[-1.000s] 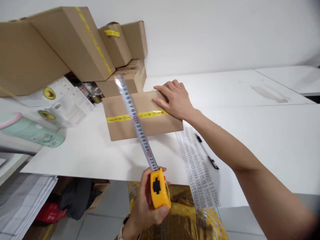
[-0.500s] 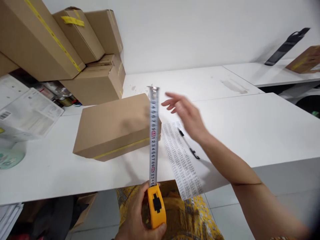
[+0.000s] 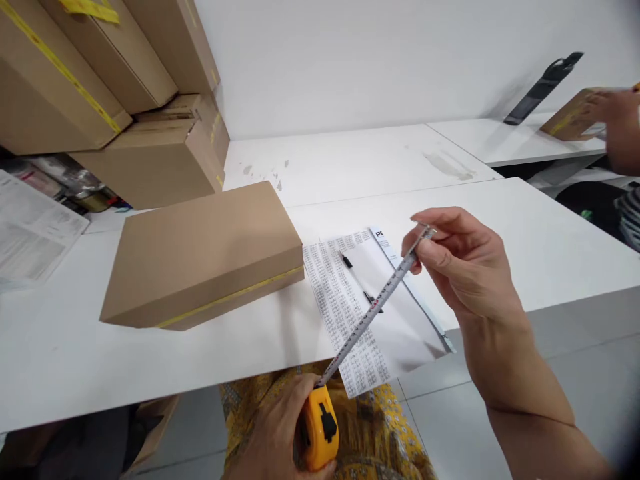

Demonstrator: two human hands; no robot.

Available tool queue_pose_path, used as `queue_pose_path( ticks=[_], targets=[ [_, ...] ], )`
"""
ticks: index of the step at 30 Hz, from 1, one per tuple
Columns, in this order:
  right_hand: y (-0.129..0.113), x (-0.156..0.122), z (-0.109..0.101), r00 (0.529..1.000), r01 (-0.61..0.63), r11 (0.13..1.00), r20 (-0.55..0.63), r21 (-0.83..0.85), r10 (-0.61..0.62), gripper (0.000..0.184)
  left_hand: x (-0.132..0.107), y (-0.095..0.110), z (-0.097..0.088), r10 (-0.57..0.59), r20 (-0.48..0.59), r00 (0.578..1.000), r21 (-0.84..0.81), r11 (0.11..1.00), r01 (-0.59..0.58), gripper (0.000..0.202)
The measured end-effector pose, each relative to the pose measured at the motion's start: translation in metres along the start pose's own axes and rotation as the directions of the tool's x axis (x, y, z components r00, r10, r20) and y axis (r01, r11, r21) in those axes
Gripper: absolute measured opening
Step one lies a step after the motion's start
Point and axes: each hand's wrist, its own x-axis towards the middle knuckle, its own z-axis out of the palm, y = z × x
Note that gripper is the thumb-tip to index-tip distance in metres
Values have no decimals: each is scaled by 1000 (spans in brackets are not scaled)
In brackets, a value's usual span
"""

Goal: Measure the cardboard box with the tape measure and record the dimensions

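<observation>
Two hands share one tape measure [image 3: 320, 427]: the left hand [image 3: 273, 437] wraps its fingers around the yellow case with black slider, below the table [image 3: 525, 233] edge; the right hand [image 3: 463, 263] pinches the metal end hook. The white numbered blade [image 3: 373, 313] runs taut and slanted above a printed sheet [image 3: 350, 320] and pen [image 3: 357, 280]. A flat cardboard box [image 3: 200, 253] with a yellow tape strip lies just left.

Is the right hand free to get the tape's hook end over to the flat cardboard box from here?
Probably yes. The right hand pinches the tape blade at its tip, above the printed sheet, and the cardboard box lies just left of that sheet. Only the pen lies between, flat on the paper.
</observation>
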Motion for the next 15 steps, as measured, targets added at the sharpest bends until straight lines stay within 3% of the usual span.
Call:
queue_pose_path(
  ticks=[3, 7, 10, 13, 15],
  targets=[
    [6, -20, 0, 999, 34, 999, 13, 33, -34, 23, 1, 2, 2, -29, -90, 996, 3, 1000, 29, 102],
    [22, -60, 25, 966, 88, 995, 240, 47, -97, 23, 7, 5, 4, -62, -271, 961, -74, 996, 44, 91],
    [31, -83, 47, 911, 246, 966, 362, -86, -200, 30, 18, 11, 3, 60, -351, 934, -43, 996, -80, 89],
    [38, -85, 53, 857, 397, 891, 436, -219, -275, 31, 31, 22, -5, 186, -397, 899, 7, 980, -200, 85],
    [45, -74, 45, 872, 414, 865, 395, -284, -288, 19, 38, 30, -19, 236, -437, 868, 54, 970, -236, 78]
  ],
)
